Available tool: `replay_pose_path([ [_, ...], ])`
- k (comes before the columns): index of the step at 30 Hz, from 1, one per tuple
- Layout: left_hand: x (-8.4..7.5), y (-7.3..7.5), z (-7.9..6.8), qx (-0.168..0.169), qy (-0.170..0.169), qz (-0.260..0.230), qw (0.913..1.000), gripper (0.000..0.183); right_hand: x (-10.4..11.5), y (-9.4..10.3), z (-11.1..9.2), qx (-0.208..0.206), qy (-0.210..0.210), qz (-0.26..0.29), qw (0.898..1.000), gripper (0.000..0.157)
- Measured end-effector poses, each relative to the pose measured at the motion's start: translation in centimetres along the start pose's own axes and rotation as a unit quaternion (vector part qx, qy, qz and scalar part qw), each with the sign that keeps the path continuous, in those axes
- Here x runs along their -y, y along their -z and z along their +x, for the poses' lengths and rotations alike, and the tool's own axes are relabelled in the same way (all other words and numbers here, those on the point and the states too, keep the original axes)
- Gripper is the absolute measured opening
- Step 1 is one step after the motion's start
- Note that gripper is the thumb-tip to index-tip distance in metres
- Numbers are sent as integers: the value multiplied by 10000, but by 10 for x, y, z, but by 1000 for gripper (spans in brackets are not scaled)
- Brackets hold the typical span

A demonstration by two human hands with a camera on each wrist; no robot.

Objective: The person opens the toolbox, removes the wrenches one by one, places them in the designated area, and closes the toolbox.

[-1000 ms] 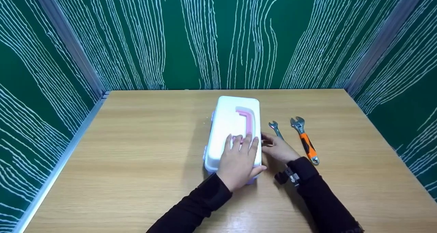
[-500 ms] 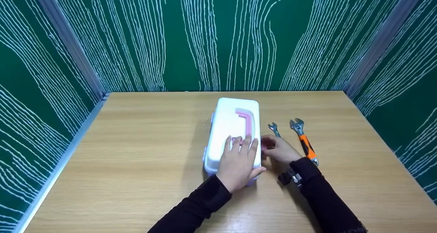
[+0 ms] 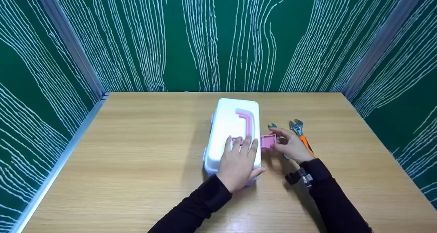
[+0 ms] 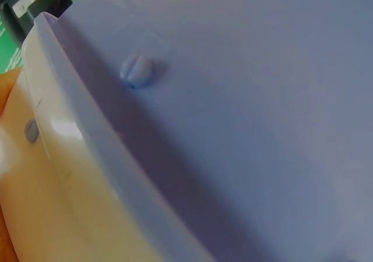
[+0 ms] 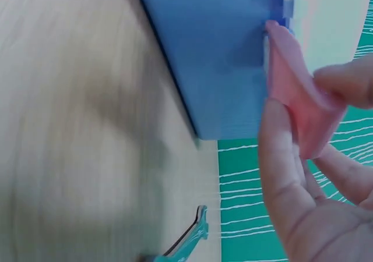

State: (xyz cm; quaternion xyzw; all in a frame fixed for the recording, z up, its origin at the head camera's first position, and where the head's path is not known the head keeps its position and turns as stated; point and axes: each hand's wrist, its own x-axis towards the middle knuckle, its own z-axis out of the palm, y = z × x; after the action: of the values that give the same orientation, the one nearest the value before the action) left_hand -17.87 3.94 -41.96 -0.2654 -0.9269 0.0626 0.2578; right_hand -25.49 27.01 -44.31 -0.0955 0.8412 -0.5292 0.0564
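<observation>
A toolbox [image 3: 228, 118] with a white lid stands lengthwise on the table, its pink carrying handle [image 3: 248, 122] folded into the lid. My left hand [image 3: 237, 166] rests on the near part of the lid, fingers straight and spread, partly covering that handle. At the toolbox's right side a pink latch [image 3: 268, 141] sticks outward. My right hand [image 3: 293, 146] pinches the latch's outer end between thumb and fingers. The right wrist view shows the latch [image 5: 300, 93] tilted away from the blue-looking base [image 5: 215, 58]. Up close in the left wrist view is the base's bluish wall [image 4: 250, 99] with a round stud.
Right of the toolbox lies a small wrench [image 3: 272, 126], mostly hidden behind my right hand. Beside it is an adjustable wrench [image 3: 296, 124] with an orange handle, partly covered by the hand. Green walls with white lines enclose the wooden table [image 3: 136, 151].
My right hand has moved outward to the right from the toolbox's side, and the pink latch has swung open with it. The left hand stays on the lid.
</observation>
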Motion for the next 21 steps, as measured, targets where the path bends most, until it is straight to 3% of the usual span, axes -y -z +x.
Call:
replay_pose_path([
  [10,1,1,1,-79,-4,43,10000,84,12,-3,1,-144,50,581,9982,58],
  [21,0,-1,0,-267,8,-61,9996,82,16,-15,6,-323,524,267,9977,49],
])
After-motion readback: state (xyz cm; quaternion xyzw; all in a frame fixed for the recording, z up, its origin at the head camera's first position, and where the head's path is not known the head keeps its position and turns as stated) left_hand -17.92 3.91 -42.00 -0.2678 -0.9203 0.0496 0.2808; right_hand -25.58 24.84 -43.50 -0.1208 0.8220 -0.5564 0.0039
